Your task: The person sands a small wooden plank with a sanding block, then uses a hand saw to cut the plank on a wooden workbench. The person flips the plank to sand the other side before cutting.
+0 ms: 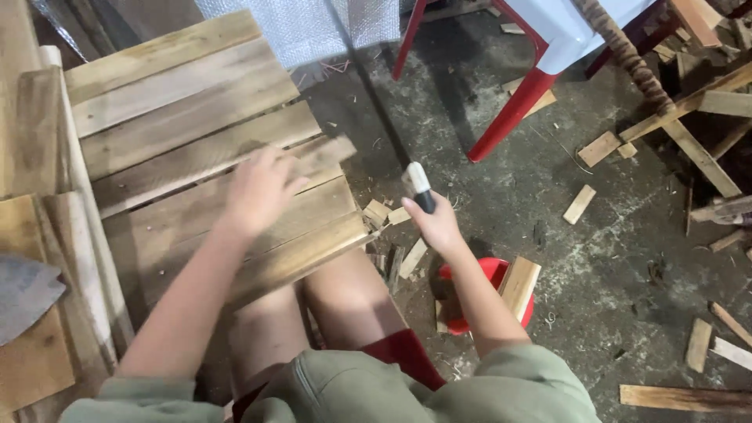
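Green sleeves nearest the lens, left hand (258, 188) lying loose and flat on slatted wooden panel (211, 157) resting across bare knees, right hand (435, 223) closed around small hammer (419, 186) above concrete floor (548, 235), red bucket (489, 274) beneath forearm

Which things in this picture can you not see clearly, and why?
Head view only:
- Left hand: motion-blurred over the wooden panel; fingers indistinct.
- Tool in the right hand: the grip hides its lower part, and blur leaves its kind unclear.
- Red bowl: mostly hidden by the right forearm and a wood block.
- Red stool: cut off by the top edge.
- Grey object: cut off by the left edge.
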